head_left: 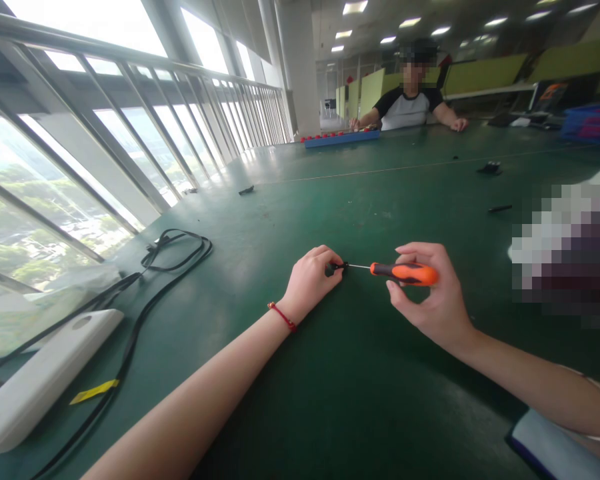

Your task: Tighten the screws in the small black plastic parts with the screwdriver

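Note:
My left hand (314, 275), with a red cord bracelet (283, 317) at its wrist, pinches a small black part (337, 267) close to the green tabletop. Its fingers hide much of the part. An orange and black screwdriver (405, 273) lies level in my right hand (437, 303), with the handle's butt against the palm. The thumb and fingers curve loosely around the handle, with gaps visible beside it. The thin metal shaft points left, and its tip meets the black part.
Black cables (177, 250) and a white power strip-like block (50, 380) lie at left beside a railing (130, 127). A person (410, 107) sits across the table behind a blue tray (343, 139) with red pieces. At right are a black pen-like stick (500, 209) and a blue basket (591, 123).

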The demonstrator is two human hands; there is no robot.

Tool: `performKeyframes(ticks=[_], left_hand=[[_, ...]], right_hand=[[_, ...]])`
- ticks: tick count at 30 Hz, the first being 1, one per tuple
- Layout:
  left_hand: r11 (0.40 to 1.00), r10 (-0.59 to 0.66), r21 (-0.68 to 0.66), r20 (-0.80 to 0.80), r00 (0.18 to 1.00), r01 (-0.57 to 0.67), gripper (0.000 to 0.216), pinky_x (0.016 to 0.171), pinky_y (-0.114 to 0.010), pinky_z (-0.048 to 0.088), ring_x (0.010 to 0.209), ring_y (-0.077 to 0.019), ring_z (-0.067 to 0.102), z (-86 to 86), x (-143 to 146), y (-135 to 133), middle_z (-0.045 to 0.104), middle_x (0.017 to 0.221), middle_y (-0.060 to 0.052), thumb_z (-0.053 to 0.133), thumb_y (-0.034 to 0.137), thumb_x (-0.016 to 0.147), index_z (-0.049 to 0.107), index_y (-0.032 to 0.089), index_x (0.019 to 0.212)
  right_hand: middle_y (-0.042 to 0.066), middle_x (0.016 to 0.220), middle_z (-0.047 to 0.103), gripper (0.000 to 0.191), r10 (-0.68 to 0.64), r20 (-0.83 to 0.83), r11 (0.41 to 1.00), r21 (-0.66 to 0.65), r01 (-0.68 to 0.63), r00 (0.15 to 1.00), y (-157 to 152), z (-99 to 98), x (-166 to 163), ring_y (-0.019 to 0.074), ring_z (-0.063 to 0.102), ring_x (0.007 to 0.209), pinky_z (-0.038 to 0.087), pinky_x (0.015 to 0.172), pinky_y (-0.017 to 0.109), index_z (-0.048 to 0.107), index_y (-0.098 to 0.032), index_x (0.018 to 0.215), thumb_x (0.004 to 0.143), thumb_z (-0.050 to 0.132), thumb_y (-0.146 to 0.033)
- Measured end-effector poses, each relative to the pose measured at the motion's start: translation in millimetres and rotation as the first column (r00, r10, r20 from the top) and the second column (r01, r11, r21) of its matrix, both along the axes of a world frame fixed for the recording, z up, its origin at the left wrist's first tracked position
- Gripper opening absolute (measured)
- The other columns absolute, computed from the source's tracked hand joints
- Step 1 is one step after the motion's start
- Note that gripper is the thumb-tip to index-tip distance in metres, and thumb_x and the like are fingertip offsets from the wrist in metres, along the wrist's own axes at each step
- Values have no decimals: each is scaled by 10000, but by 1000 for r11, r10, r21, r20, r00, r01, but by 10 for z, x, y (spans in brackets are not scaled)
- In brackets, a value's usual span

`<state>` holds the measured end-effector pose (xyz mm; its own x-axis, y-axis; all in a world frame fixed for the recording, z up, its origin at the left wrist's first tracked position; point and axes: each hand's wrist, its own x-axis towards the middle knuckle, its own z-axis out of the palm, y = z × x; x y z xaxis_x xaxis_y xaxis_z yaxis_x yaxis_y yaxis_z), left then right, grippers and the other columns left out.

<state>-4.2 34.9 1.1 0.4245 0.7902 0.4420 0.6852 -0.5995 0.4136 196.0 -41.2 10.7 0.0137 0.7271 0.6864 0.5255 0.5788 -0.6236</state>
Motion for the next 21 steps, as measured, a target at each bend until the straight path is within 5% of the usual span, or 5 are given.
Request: performKeyframes(ticks=[2, 6, 10, 15, 21], left_hand=[[1000, 0, -13, 18, 1000, 0, 58, 729, -273, 501, 828, -165, 643, 0, 0, 10, 677, 906, -19, 608, 168, 784, 658, 190, 801], [999, 21, -42, 52, 998, -19, 56, 707, -269, 500, 799, -158, 639, -1, 2, 28, 678, 872, -13, 615, 169, 778, 666, 191, 785], [998, 25, -57, 73, 997, -21, 62, 695, -268, 499, 788, -154, 633, -1, 2, 27, 679, 866, -11, 615, 174, 779, 672, 189, 796], [997, 23, -78, 94, 995, -15, 60, 714, -277, 514, 787, -154, 634, -13, -6, 38, 682, 864, -12, 619, 183, 779, 678, 190, 789], [979, 32, -204, 236, 971, 17, 50, 762, -284, 548, 794, -152, 652, -29, -25, 99, 702, 871, -30, 657, 205, 763, 690, 174, 783]], right_hand=[[-18, 753, 558, 388, 40, 4, 999, -15, -39, 999, -1, 1, 3, 164, 581, 689, 495, 701, 327, 495, -238, 1099, 754, 671, -235], [-21, 671, 582, 122, 13, 67, 994, -111, -5, 998, -4, -3, 10, 157, 565, 623, 462, 619, 307, 556, -242, 912, 808, 618, -258], [-29, 692, 574, 276, 56, -19, 993, -102, -57, 998, 7, -11, 13, 151, 565, 609, 480, 607, 298, 526, -241, 1024, 771, 636, -219], [0, 733, 676, 21, 27, 46, 990, -137, -20, 999, 1, 5, 20, 169, 614, 643, 476, 636, 321, 579, -244, 825, 817, 599, -247], [4, 768, 671, 38, -21, -17, 994, -103, 20, 1000, 25, -5, 35, 162, 615, 651, 472, 606, 296, 585, -244, 843, 848, 586, -281]])
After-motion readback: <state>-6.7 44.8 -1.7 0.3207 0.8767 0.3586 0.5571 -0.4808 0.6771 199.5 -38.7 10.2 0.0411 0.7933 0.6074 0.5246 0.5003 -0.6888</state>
